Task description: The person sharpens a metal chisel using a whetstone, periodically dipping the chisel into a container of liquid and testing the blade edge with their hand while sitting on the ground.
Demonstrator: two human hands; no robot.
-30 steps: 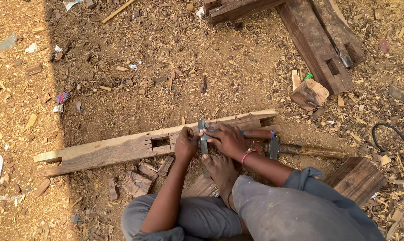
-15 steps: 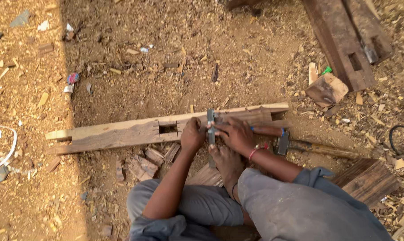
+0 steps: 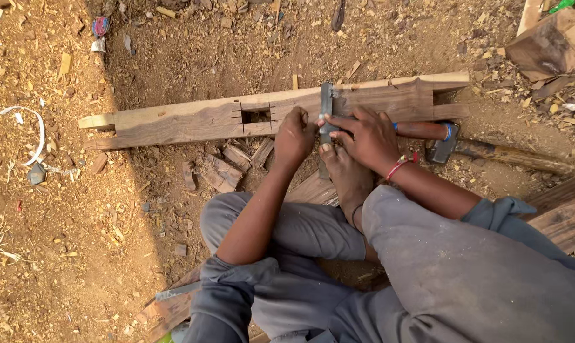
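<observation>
Two hands (image 3: 335,134) gripping metal square (image 3: 326,111) on beam (image 3: 186,121)

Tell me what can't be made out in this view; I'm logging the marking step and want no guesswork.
- Metal square: its lower part is hidden under the left hand and right hand, head view.
- Any pencil or marker in the fingers: too small to tell.
- Hammer: part of its handle is covered by the right hand.
- Wooden beam: its near face by the hands is hidden.
- Wood block: cut off by the top right edge.

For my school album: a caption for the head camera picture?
Both hands press a metal square on a wooden beam.
</observation>
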